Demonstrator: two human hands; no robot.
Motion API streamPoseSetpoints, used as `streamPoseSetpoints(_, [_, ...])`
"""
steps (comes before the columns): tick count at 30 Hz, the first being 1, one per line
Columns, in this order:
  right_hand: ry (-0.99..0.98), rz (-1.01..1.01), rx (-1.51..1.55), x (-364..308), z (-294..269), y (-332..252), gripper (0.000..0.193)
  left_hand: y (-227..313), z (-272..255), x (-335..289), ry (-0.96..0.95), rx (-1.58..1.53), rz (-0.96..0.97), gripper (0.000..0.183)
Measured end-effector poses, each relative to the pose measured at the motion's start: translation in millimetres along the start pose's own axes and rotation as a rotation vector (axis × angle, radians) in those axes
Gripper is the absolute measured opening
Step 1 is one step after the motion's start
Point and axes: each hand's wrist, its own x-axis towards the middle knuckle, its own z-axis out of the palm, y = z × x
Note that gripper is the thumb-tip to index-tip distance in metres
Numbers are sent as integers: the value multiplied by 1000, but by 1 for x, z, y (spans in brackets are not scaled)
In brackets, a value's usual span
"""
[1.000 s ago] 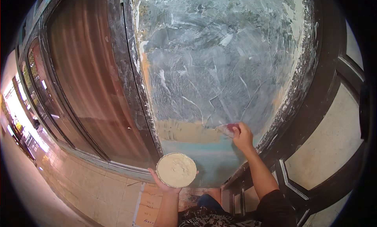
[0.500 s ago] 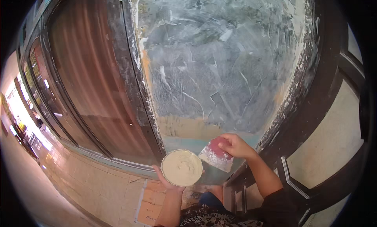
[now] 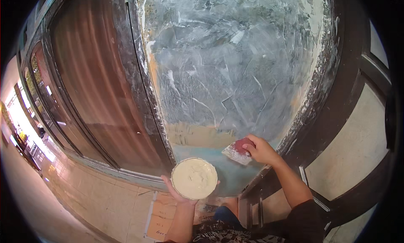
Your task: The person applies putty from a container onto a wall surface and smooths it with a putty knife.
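In the head view, a round tub point(image 3: 172, 178) filled with cream paste point(image 3: 194, 178) is held from below in the spread grip of the left hand point(image 3: 180, 195), at the lower centre of the frame. A red scraper point(image 3: 239, 150), smeared with pale paste, is pinched in the narrow grip of the right hand point(image 3: 261, 150), right of centre. The upper centre is filled by a streaked grey wall point(image 3: 219, 75), bordered below by a beige band point(image 3: 198, 135).

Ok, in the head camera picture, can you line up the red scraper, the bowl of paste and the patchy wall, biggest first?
1. Patchy wall: biggest by far.
2. Bowl of paste.
3. Red scraper: smallest, partly covered by fingers.
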Motion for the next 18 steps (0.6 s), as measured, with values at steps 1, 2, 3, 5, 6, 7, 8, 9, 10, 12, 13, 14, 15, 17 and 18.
streamPoseSetpoints(1, [39, -76, 14, -5, -1, -13, 22, 0, 1, 1, 0, 1, 1, 118])
streamPoseSetpoints(2, [42, -75, 15, -9, 0, -22, 22, 1, 2, 3, -56, 5, 5, 118])
streamPoseSetpoints(3, [28, -327, -107, -13, 3, -28, 24, 1, 3, 5, -113, 9, 8, 117])
streamPoseSetpoints(5, [17, -574, -233, -22, 4, -47, 26, 1, 3, 9, 20, 127, 70, 114])
streamPoseSetpoints(6, [14, -696, -359, -27, 3, -60, 30, 1, 3, 11, 156, 245, 137, 111])
streamPoseSetpoints(7, [12, -815, -486, -33, 3, -68, 33, 1, 4, 13, 158, 247, 136, 111])
streamPoseSetpoints(8, [-38, -824, -513, -36, 4, -70, 38, 0, 7, 17, 197, 252, 194, 105])
streamPoseSetpoints(9, [-40, -823, -510, -37, 4, -72, 38, -1, 10, 20, 236, 257, 252, 99])
streamPoseSetpoints(10, [-53, -832, -551, -37, 2, -75, 38, -4, 18, 19, 223, 290, 256, 97])
streamPoseSetpoints(12, [-68, -837, -592, -37, -1, -77, 38, -5, 20, 22, 184, 266, 227, 98])
streamPoseSetpoints(13, [-71, -854, -591, -35, -4, -78, 37, -6, 21, 23, 143, 243, 209, 98])
streamPoseSetpoints(14, [-74, -871, -590, -34, -5, -78, 37, -9, 27, 24, 170, 246, 215, 99])
streamPoseSetpoints(15, [-76, -875, -588, -36, -5, -77, 37, -12, 28, 24, 171, 247, 219, 99])
streamPoseSetpoints(17, [-19, -864, -632, -38, 0, -73, 30, -13, 28, 24, 174, 301, 222, 99])
streamPoseSetpoints(18, [-18, -871, -627, -37, 1, -72, 30, -14, 26, 24, 174, 306, 229, 99])
